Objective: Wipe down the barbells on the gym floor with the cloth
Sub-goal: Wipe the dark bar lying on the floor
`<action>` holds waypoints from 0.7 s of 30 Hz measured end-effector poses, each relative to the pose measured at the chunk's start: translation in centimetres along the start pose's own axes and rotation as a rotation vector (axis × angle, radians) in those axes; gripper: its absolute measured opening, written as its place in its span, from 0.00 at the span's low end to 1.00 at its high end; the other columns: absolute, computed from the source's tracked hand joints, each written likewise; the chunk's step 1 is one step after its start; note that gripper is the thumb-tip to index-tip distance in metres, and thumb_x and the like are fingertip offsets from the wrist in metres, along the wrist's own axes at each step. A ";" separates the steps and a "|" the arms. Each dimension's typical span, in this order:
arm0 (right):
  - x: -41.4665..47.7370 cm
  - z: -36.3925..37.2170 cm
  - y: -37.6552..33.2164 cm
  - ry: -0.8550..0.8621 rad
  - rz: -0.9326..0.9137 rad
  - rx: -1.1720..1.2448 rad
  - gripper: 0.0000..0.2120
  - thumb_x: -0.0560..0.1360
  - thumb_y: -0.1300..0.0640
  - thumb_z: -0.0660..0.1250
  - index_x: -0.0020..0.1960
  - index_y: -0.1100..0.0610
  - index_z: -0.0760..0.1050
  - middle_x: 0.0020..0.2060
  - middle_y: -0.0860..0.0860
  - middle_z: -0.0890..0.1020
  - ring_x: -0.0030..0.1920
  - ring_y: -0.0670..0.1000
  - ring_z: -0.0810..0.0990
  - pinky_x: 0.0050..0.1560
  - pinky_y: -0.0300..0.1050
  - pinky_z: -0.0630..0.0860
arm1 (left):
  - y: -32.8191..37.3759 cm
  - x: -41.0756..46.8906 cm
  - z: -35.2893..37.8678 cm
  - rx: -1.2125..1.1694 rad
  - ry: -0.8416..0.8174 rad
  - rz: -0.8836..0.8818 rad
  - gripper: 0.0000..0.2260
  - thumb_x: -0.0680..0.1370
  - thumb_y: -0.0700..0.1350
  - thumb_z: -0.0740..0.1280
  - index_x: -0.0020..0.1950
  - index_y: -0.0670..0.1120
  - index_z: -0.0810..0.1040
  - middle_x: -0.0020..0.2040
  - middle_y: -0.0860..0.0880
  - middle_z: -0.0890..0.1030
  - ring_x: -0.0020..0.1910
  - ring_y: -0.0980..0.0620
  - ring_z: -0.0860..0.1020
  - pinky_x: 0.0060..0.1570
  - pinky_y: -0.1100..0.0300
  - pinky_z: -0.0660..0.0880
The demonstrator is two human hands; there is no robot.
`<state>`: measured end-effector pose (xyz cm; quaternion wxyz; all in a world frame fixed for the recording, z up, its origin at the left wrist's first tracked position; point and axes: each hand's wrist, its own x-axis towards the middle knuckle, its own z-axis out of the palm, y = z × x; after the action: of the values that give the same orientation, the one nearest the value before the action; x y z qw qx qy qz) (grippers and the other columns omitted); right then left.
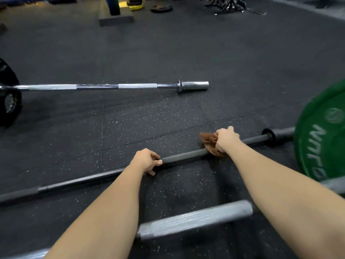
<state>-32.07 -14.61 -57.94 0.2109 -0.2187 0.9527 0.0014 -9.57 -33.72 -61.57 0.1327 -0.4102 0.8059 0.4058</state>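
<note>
Along the bottom of the frame lies a silver knurled steel barbell (pixel 194 219), with a green rubber weight plate (pixel 321 146) at the right edge. Just beyond, at centre, a person's left hand (pixel 144 161) curls its fingers round the shaft of a black metal barbell (pixel 183 156). The right hand (pixel 226 140) clutches a crumpled brown cloth (pixel 209 142) against the same shaft, nearer the right-hand collar. This bar's wipe appears under way, and the next stroke likely calls for sliding the cloth along the shaft. A chrome barbell (pixel 97 86) lies across the upper half on the speckled black rubber floor (pixel 149 118).
</note>
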 end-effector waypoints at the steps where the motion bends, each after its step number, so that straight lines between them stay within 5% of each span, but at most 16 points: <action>1: 0.1 -0.1 0.4 0.006 0.015 0.012 0.18 0.78 0.58 0.64 0.68 0.52 0.73 0.68 0.58 0.63 0.64 0.65 0.72 0.61 0.54 0.73 | 0.0 0.1 0.0 -0.005 0.003 -0.004 0.13 0.80 0.48 0.73 0.64 0.50 0.82 0.59 0.50 0.83 0.39 0.47 0.87 0.26 0.63 0.75; 5: -1.5 0.3 -2.5 -0.031 -0.148 0.044 0.12 0.75 0.54 0.68 0.58 0.49 0.74 0.65 0.55 0.65 0.62 0.65 0.73 0.60 0.52 0.75 | -0.1 0.3 0.1 -0.008 0.005 -0.003 0.12 0.80 0.48 0.73 0.63 0.50 0.82 0.56 0.51 0.82 0.36 0.49 0.86 0.29 0.61 0.77; 8: -3.4 1.6 -6.0 -0.150 -0.369 -0.057 0.20 0.70 0.45 0.74 0.59 0.47 0.74 0.63 0.53 0.64 0.63 0.64 0.68 0.64 0.57 0.74 | -0.3 0.5 0.2 -0.013 0.009 -0.004 0.12 0.79 0.48 0.73 0.63 0.51 0.82 0.55 0.51 0.82 0.36 0.49 0.86 0.33 0.59 0.80; 11: -3.7 2.4 -7.1 -0.133 -0.440 -0.194 0.21 0.72 0.53 0.74 0.62 0.48 0.71 0.63 0.52 0.61 0.64 0.62 0.63 0.59 0.58 0.74 | -0.4 0.7 0.2 -0.005 0.000 0.005 0.13 0.79 0.48 0.73 0.63 0.51 0.82 0.57 0.50 0.82 0.37 0.49 0.87 0.38 0.57 0.82; 14: -2.1 1.7 -5.6 -0.102 -0.332 -0.176 0.18 0.73 0.58 0.73 0.59 0.49 0.71 0.63 0.54 0.63 0.65 0.62 0.65 0.51 0.54 0.74 | -0.5 0.8 0.2 -0.005 0.000 0.016 0.13 0.79 0.48 0.73 0.63 0.51 0.82 0.58 0.50 0.83 0.35 0.50 0.86 0.37 0.59 0.80; 17: -0.2 0.2 -2.1 0.004 -0.061 -0.092 0.20 0.73 0.46 0.75 0.60 0.49 0.73 0.64 0.54 0.64 0.62 0.61 0.67 0.52 0.53 0.72 | -0.7 0.8 0.2 0.003 0.003 0.019 0.12 0.79 0.48 0.73 0.63 0.51 0.83 0.58 0.50 0.84 0.35 0.51 0.86 0.34 0.61 0.76; 21: 0.4 -0.7 1.1 0.002 0.104 -0.025 0.25 0.73 0.52 0.74 0.67 0.53 0.69 0.67 0.56 0.63 0.64 0.62 0.70 0.59 0.51 0.73 | -0.7 0.9 0.2 -0.009 0.009 0.022 0.11 0.79 0.47 0.73 0.62 0.52 0.83 0.56 0.50 0.85 0.36 0.50 0.86 0.32 0.63 0.74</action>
<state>-33.17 -13.86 -57.55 0.2068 -0.1716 0.9629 0.0237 -9.61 -34.28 -62.63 0.1228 -0.4039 0.8089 0.4091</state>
